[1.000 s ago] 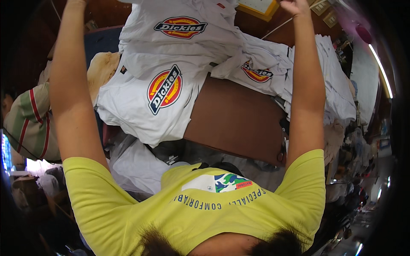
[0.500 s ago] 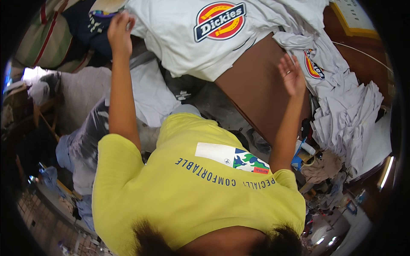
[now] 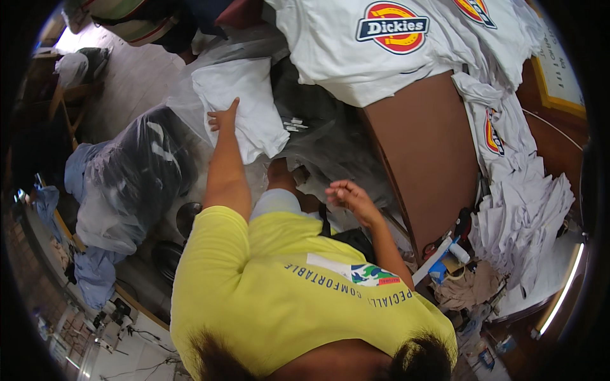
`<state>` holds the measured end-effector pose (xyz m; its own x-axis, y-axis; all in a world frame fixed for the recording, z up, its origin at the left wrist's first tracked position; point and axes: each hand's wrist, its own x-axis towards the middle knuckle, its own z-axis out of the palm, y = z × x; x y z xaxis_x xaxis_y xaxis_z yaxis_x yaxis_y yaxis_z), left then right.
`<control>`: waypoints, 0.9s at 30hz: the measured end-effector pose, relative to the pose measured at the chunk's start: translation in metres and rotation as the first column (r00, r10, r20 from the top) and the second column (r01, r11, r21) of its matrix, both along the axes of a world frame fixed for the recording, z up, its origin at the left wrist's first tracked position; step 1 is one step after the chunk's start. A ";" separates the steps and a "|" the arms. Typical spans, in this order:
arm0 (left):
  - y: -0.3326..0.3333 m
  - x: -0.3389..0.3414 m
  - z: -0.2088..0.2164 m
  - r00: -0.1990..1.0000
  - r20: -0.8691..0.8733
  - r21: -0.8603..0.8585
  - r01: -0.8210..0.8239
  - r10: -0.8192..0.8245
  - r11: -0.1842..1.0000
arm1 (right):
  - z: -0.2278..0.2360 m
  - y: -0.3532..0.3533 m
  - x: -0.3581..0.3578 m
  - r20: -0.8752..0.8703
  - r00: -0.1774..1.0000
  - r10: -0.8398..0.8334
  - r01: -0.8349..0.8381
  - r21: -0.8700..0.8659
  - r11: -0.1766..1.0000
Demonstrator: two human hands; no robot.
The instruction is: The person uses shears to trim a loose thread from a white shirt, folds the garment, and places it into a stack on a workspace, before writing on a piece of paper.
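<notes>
My left hand [image 3: 225, 117] reaches forward over folded white cloth [image 3: 244, 89], which looks like a stack of T-shirts in clear plastic. Its fingers are spread and appear to touch the cloth, without gripping it. Near my lap, my right hand [image 3: 352, 200] hangs in the air with loosely bent fingers, nothing visible in it. White T-shirts with a red, yellow and dark blue print, one of them a spread T-shirt [image 3: 343, 63], drape over a brown table [image 3: 432, 146] ahead to the right.
More white shirts [image 3: 521, 203] lie bunched along the table's right side. A clear plastic bag of dark clothes [image 3: 140, 171] stands on the floor at left. Scissors [image 3: 435, 247], tape and a brown cloth [image 3: 470, 286] crowd the lower right. A yellow-framed board [image 3: 559, 70] stands far right.
My left hand has come down from the far left edge of the table to the folded white stack. My right hand has drawn back from above the table toward my lap. The view has shifted left.
</notes>
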<state>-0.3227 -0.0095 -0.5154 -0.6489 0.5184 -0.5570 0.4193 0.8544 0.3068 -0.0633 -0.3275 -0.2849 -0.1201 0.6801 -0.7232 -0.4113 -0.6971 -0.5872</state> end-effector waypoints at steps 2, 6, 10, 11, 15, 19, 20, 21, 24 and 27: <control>-0.007 -0.006 -0.014 0.992 -0.111 0.000 0.055 -0.055 0.998 | -0.013 -0.016 -0.009 0.053 0.995 0.086 -0.085 -0.016 0.996; -0.020 -0.024 0.015 0.892 -0.102 0.020 0.443 -0.439 0.896 | -0.028 -0.037 -0.014 0.139 0.982 0.128 -0.124 -0.041 0.991; -0.044 -0.023 0.036 0.754 -0.344 0.382 0.657 -0.560 0.650 | -0.037 -0.031 -0.018 0.182 0.959 0.218 -0.220 -0.010 0.976; -0.055 -0.011 0.047 0.752 -0.347 0.528 0.651 -0.561 0.546 | -0.040 -0.020 -0.020 0.190 0.949 0.250 -0.257 0.013 0.966; -0.097 0.037 0.093 0.443 -0.424 0.691 0.722 -0.790 0.034 | -0.038 0.060 -0.042 0.323 0.936 0.140 -0.190 0.129 0.973; -0.154 0.075 0.130 -0.058 -0.317 0.797 0.525 -0.947 -0.299 | -0.041 0.143 -0.053 0.461 0.884 -0.075 -0.018 0.194 0.981; -0.164 0.078 0.151 0.045 -0.238 0.763 0.627 -0.970 -0.158 | -0.043 0.154 -0.055 0.507 0.850 -0.140 0.003 0.262 0.965; -0.153 0.073 0.158 0.000 -0.093 0.875 0.477 -0.996 -0.082 | -0.054 0.153 -0.044 0.544 0.818 -0.186 0.051 0.254 0.966; -0.105 0.041 0.135 0.210 0.373 0.858 0.292 -0.904 0.422 | -0.051 0.160 -0.029 0.839 0.474 -0.267 -0.020 0.313 0.949; -0.033 -0.014 0.049 0.779 -0.125 0.672 0.522 -0.615 0.525 | -0.045 0.179 -0.033 0.913 0.345 -0.216 -0.183 0.291 0.939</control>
<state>-0.3363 -0.0421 -0.4664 -0.0414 0.9989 0.0227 0.6661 0.0106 0.7458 -0.0964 -0.1483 -0.3304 0.4998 0.8582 -0.1172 0.5263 -0.4083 -0.7459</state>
